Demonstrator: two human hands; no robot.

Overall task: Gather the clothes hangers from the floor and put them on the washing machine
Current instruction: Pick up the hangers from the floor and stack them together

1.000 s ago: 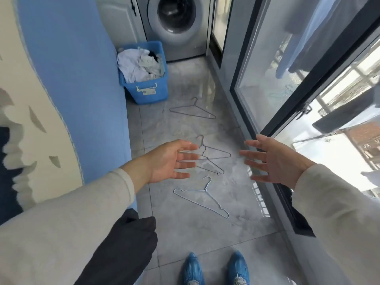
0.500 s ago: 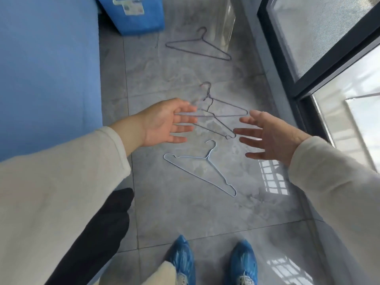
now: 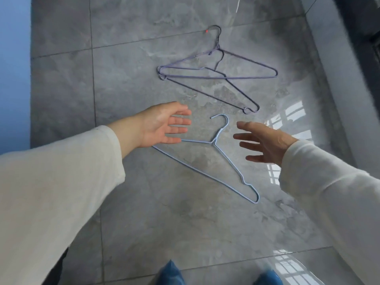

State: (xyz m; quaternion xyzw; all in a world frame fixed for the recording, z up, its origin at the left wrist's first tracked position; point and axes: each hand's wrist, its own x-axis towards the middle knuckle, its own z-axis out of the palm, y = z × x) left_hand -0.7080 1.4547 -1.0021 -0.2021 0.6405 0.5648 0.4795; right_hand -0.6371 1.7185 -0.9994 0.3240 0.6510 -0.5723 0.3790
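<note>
Head view, looking straight down at the grey tiled floor (image 3: 185, 223): no container shows here, only hangers lying flat on the tiles. Nearest the person lies the light blue hanger (image 3: 214, 143), hook pointing away from the toes, its long bar running diagonally toward the right. Left hand (image 3: 162, 125) reaches in from the left, palm turned inward, fingers spread wide, holding nothing; its lowest fingertip sits right over the blue hanger's left arm, though I cannot tell whether it touches the wire. Right hand (image 3: 265, 144) comes in from the right, fingers splayed wide too, empty, hovering just beside the hanger's neck and apart from it. So the blue hanger's hook and neck lie between the two hands. Further out on the floor, beyond both hands, a purple hanger (image 3: 218, 77) lies crossed over a dark hanger (image 3: 207, 93), the two overlapping, a hook with a small red tip rising toward the far edge. Cream sleeves (image 3: 61, 192) cover both arms. Blue shoe covers (image 3: 170, 274) peek in at the bottom edge. A blue wall (image 3: 14, 68) runs along the floor's left edge, a dark window frame (image 3: 357, 27) along the right.
</note>
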